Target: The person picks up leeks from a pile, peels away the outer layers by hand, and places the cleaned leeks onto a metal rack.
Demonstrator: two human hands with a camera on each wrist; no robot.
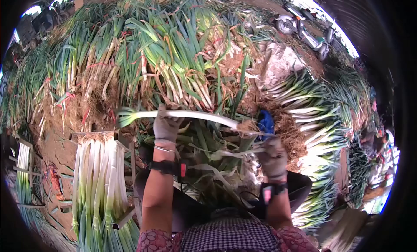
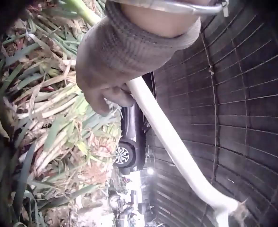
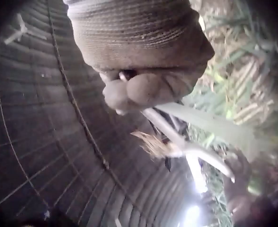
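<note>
A long white leek (image 1: pixel 195 115) lies crosswise in front of the person, green end to the left, roots (image 1: pixel 246 126) to the right. The gloved left hand (image 1: pixel 166 127) grips its shaft left of the middle; the left wrist view shows the hand (image 2: pixel 113 66) curled round the white stalk (image 2: pixel 169 137). Beyond the root end, the gloved right hand (image 1: pixel 273 158) pinches pale leaf strips (image 1: pixel 236 153) that trail leftward. In the right wrist view, the fingers of that hand (image 3: pixel 143 71) are curled tight on a strip (image 3: pixel 165 124), near the leek's roots (image 3: pixel 153 144).
Bundled untrimmed leeks (image 1: pixel 173 52) are heaped ahead. Cleaned leeks (image 1: pixel 97 178) lie in a metal frame on the left; a long row of leeks (image 1: pixel 317 135) lies at the right. A blue object (image 1: pixel 266 122) sits near the right hand. Leaf scraps lie between the arms.
</note>
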